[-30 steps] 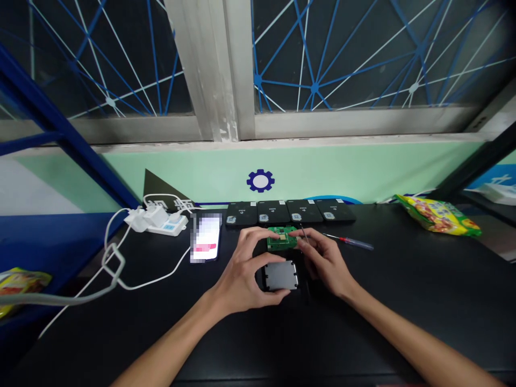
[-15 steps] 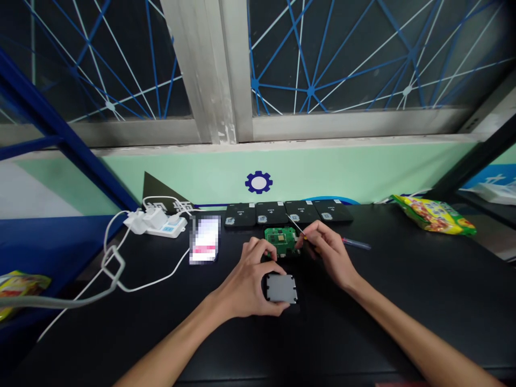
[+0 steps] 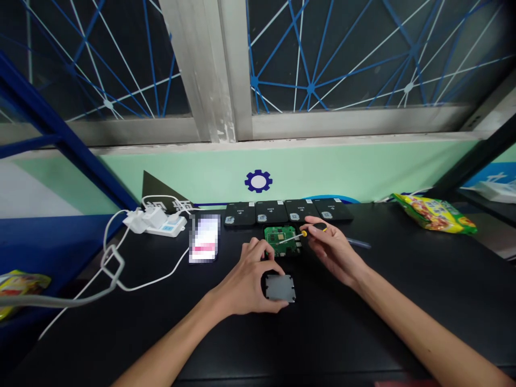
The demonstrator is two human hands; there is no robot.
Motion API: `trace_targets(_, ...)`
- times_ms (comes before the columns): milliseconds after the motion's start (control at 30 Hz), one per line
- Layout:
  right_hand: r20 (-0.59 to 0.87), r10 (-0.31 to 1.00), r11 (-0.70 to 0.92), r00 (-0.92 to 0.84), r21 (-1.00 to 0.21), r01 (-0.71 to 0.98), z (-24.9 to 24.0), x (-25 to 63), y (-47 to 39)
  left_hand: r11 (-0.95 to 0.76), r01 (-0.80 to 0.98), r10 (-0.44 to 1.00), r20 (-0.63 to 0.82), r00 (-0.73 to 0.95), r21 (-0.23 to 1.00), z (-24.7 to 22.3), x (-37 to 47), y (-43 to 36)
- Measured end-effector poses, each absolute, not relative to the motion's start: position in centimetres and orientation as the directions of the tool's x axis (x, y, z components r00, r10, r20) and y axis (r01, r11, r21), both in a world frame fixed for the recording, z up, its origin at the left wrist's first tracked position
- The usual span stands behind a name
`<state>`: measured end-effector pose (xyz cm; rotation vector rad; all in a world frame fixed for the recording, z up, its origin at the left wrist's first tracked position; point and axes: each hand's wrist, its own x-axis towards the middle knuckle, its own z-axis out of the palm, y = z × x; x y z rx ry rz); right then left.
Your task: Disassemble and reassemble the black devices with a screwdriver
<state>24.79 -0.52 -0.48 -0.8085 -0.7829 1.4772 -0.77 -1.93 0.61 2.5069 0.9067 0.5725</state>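
Note:
My left hand grips a small grey metal plate with dark notches along its edges, thumb at the near side and a finger at the far side. Its other fingers curl by the near left corner of a green circuit board, which sits in a black case. In my right hand is a screwdriver with a black and yellow handle. The shaft slants down and left across the board. Whether its tip touches the board, I cannot tell.
Several flat black boxes stand in a row behind the board. A phone on a white cable and a power strip lie to the left. A clear tube-like stick and a yellow-green snack bag are on the right.
The screwdriver has swung from pointing up and left, beyond the board, to pointing down and left over it. My right hand has turned with it; the left stays almost still.

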Motion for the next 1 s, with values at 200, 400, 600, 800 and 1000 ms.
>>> trace_targets(200, 0.032, 0.987, -0.068, -0.157, -0.803, -0.593, 0.1, 23.8, -1.1, -0.719, 0.493, 0.651, 0.227, 0.724, 0.489, 0.7, -0.8, -1.8)
trace_targets(400, 0.022, 0.971, -0.152, -0.240, -0.714, -0.683, 2.0, 22.8, -1.9, -0.747, 0.476, 0.622, 0.234, 0.747, 0.465, 0.6, -0.8, -1.8)
trace_targets(600, 0.086, 0.952, -0.116, -0.293, -0.784, -0.609, 3.4, 20.9, -1.7, -0.762, 0.465, 0.607, 0.246, 0.756, 0.450, 0.7, -0.7, -1.9)
trace_targets(800, 0.222, 0.919, -0.019, -0.326, -0.801, -0.598, 3.0, 19.7, -1.5, -0.758, 0.475, 0.617, 0.256, 0.744, 0.447, 0.6, -0.7, -1.8)
trace_targets(1000, 0.237, 0.923, 0.012, -0.302, -0.804, -0.595, 2.6, 19.8, -1.8, -0.748, 0.489, 0.628, 0.240, 0.740, 0.448, 0.8, -0.7, -1.7)
